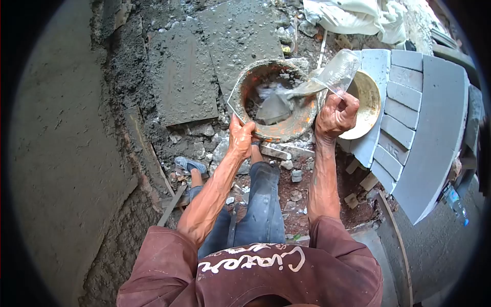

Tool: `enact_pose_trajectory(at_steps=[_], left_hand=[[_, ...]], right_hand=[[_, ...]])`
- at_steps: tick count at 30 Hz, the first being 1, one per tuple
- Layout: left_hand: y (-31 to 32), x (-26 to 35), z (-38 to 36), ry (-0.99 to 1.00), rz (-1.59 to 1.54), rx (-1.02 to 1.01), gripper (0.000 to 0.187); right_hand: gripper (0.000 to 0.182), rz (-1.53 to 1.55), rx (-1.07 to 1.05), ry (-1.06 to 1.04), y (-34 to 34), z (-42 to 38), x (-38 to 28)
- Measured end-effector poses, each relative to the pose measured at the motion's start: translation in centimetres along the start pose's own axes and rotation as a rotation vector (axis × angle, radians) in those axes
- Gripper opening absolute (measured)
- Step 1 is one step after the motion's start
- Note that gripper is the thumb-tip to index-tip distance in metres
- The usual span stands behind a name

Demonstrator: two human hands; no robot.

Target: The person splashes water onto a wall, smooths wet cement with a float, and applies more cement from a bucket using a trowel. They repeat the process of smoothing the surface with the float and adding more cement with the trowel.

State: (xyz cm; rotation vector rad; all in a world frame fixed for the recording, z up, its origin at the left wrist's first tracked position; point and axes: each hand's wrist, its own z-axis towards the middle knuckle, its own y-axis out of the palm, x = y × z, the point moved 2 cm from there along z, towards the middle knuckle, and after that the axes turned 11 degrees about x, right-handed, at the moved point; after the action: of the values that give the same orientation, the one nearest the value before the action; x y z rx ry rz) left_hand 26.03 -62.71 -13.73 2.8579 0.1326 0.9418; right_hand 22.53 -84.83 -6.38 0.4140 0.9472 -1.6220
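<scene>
An orange bucket (pixel 286 134) caked with grey cement stands in front of me. My left hand (pixel 241 135) grips its near-left rim, close to the thin wire handle (pixel 229 98). My right hand (pixel 337 115) holds a clear plastic cup (pixel 341 69) tilted over the bucket's right side. From the cup's mouth a stream of water (pixel 306 88) runs down into the bucket. Inside lies a flat grey shape (pixel 273 109) like a trowel blade, partly covered by the splash. A cream-coloured pail (pixel 369 110) stands just right of my right hand.
Stacked grey blocks (pixel 401 107) and a long grey slab (pixel 432 133) lie to the right. Cement-smeared boards (pixel 186 77) are at the left, beside a wet cement surface (pixel 61 128). Rubble (pixel 296 175) surrounds my legs. White sacks (pixel 353 18) lie at the back; a plastic bottle (pixel 455 204) is far right.
</scene>
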Motion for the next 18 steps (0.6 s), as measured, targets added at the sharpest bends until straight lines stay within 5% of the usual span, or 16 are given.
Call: enact_pose_trajectory(at_steps=[5, 8, 11, 15, 18], left_hand=[[0.5, 0.5, -0.4, -0.015, 0.025, 0.019, 0.045], [0.6, 0.8, -0.4, 0.013, 0.044, -0.005, 0.044], [0.2, 0.8, -0.1, 0.014, 0.108, 0.002, 0.045], [-0.3, 1.9, -0.8, 0.036, 0.090, -0.033, 0.049], [-1.3, 2.7, -1.3, 0.015, 0.105, -0.029, 0.051]], right_hand=[[0.008, 0.039, -0.031, -0.036, 0.7, 1.2, -1.8], [0.010, 0.222, -0.025, 0.497, 1.0, 1.6, -1.6], [0.012, 0.369, 0.098, 0.772, -0.6, 2.3, 3.6], [0.017, 0.248, 0.162, 0.935, -5.1, 3.0, 12.1], [0.027, -0.088, -0.089, 1.081, -7.0, 2.8, 16.0]])
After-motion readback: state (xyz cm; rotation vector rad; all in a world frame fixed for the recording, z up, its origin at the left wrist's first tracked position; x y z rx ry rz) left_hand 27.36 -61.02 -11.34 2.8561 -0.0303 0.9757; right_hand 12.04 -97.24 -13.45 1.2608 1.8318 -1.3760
